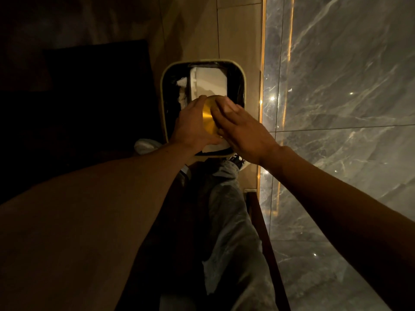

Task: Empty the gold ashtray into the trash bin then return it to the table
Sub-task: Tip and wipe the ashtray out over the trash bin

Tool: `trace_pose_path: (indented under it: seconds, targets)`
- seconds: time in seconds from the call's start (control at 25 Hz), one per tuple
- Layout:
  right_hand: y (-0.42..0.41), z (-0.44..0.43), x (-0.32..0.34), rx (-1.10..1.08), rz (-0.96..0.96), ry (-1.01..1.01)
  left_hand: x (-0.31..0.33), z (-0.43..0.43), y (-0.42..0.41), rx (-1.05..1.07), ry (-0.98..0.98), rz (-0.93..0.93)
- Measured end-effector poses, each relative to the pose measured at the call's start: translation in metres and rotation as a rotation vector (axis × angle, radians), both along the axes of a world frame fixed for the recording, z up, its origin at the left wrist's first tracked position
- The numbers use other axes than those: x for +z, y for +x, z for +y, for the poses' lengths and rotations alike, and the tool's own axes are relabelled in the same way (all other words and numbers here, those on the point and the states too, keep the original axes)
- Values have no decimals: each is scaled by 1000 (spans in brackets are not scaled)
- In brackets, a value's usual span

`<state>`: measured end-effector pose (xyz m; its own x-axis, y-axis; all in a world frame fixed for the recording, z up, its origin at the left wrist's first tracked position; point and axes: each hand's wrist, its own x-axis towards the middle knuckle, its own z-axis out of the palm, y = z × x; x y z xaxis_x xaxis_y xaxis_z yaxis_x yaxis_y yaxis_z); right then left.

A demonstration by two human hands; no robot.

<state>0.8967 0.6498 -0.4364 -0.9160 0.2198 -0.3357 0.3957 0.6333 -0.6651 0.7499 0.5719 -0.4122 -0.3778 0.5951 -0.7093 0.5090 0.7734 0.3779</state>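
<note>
The gold ashtray (209, 117) is held upside down over the open trash bin (242, 86), its round brushed underside facing me. My left hand (193, 126) grips its left edge. My right hand (240, 126) lies flat with its fingers spread against the ashtray's right side. The bin is rectangular with a pale rim and a black liner, and white paper waste (208, 83) lies inside. The ashtray's inside is hidden from me.
A grey marble wall (336, 97) with lit gold strips runs along the right. A dark piece of furniture (89, 97) stands to the left of the bin. My legs in grey trousers (229, 221) and my shoes are below the bin on the tan floor.
</note>
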Motion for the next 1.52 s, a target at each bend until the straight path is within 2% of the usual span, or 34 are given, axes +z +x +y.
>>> trace_pose_path:
  seconds: [0.16, 0.24, 0.4, 0.6, 0.72, 0.92, 1.2, 1.4, 1.52]
  targets:
    - [0, 3, 21, -437, -32, -451, 6, 4, -4, 36, -12, -40]
    - [3, 9, 32, -555, -36, -595, 8, 6, -6, 41, -34, -54]
    - [10, 16, 36, -620, -56, -695, 18, 10, -9, 36, -61, -98]
    - [3, 20, 42, -752, -88, -835, 25, 8, -8, 304, -128, -215]
    - [0, 22, 52, -827, -55, -862, 29, 5, -4, 603, -143, -300]
    - [6, 21, 60, -817, -77, -910, 57, 9, 7, 797, -82, -381]
    - [14, 17, 83, -926, -18, -912, 77, 28, 6, 810, -104, -319]
    - [16, 18, 92, -1011, -9, -801, 93, 31, 9, 647, -14, -246]
    - [19, 23, 102, -1071, -1, -792, 104, 34, 9, 593, 53, -295]
